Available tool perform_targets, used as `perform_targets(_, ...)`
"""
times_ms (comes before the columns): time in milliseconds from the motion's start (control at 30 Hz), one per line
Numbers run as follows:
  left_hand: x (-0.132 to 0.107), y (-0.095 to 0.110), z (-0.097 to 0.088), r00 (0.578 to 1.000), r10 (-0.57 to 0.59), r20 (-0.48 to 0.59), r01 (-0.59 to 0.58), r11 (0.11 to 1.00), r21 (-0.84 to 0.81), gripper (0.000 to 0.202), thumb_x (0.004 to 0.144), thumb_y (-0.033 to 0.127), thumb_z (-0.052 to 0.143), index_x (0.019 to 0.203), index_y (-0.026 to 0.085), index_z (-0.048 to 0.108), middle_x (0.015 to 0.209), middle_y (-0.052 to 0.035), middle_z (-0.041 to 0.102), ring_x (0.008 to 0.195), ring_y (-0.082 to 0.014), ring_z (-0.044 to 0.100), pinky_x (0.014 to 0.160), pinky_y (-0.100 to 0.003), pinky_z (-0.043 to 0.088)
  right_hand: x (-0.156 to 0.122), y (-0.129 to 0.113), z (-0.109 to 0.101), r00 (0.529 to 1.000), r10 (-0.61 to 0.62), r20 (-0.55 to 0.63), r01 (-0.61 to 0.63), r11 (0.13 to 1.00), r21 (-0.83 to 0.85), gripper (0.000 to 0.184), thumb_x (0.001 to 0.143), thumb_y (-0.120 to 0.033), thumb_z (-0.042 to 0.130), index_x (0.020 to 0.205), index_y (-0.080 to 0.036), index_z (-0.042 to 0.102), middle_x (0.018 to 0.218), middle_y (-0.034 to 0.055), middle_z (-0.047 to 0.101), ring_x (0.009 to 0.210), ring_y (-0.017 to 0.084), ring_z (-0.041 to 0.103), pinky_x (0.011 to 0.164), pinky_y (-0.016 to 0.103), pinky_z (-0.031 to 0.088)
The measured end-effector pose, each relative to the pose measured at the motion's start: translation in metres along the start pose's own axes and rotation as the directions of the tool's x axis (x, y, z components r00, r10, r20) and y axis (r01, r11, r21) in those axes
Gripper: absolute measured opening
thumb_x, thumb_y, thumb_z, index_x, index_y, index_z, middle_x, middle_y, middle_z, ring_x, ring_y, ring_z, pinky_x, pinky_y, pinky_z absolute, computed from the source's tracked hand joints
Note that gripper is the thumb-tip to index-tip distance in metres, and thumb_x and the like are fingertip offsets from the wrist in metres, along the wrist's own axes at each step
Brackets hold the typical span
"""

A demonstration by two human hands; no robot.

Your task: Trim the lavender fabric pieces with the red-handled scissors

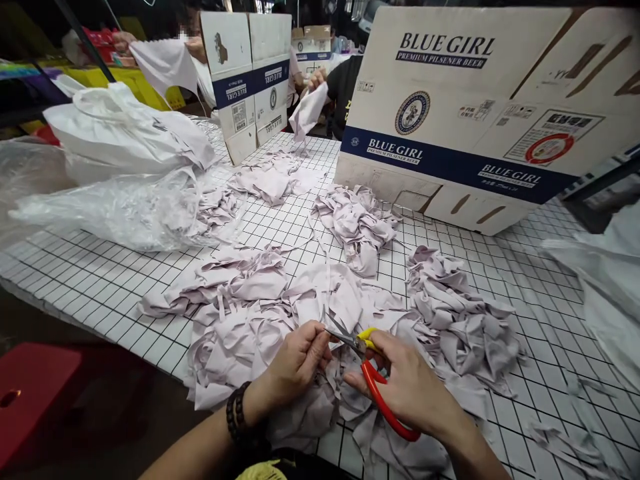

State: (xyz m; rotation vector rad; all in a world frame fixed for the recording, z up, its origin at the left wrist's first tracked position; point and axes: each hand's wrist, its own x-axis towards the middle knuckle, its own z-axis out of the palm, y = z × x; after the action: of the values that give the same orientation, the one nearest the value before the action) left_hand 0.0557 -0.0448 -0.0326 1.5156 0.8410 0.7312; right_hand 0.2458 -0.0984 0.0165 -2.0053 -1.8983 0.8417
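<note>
My right hand [407, 383] grips a pair of scissors [373, 373] with red and yellow handles, blades pointing left. My left hand [300, 360] is closed in a pinch on a piece of pale lilac cloth right at the blade tips. A dark bead bracelet [236, 413] sits on my left wrist. Both hands hover over a heap of lilac cloth pieces [250, 333] at the near edge of a white table with a black grid [90, 280].
More lilac cloth heaps [463, 320] lie right and farther back [355, 223]. A large Blue Girl beer carton [480, 113] stands at the back right, a smaller carton [253, 80] behind. Clear plastic bags [120, 207] lie left. Other people handle cloth beyond. A red stool [30, 387] stands at lower left.
</note>
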Motion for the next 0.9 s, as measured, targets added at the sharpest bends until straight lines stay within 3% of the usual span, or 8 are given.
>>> perform_targets(367,0.0006,0.0009,-0.0022,0.995,0.052,0.082,-0.052,0.999,-0.004,0.035,0.097,0.047,0.037,0.08,0.02,0.05,0.064,0.001,0.053,0.053,-0.011,0.049,0.053,-0.022,0.04,0.0008,-0.0093,-0.0027,1.0,0.016,0.012,-0.016,0.999,-0.037,0.028,0.073,-0.041,0.066,0.07,-0.023,0.044,0.073,0.0002,0.057,0.065,0.017,0.05,0.058,0.028,0.037)
perform_targets(900,0.0027,0.0019,-0.0039,0.984,0.147,0.098,-0.163,0.968,0.189,0.021,0.097,0.028,0.037,0.082,0.02,0.05,0.062,0.0026,0.051,0.053,-0.0116,0.046,0.057,-0.023,0.038,-0.0021,-0.0079,-0.0042,0.998,0.056,0.007,-0.055,0.992,-0.109,0.026,0.074,-0.042,0.062,0.072,-0.023,0.045,0.075,0.0021,0.059,0.07,0.02,0.053,0.063,0.031,0.038)
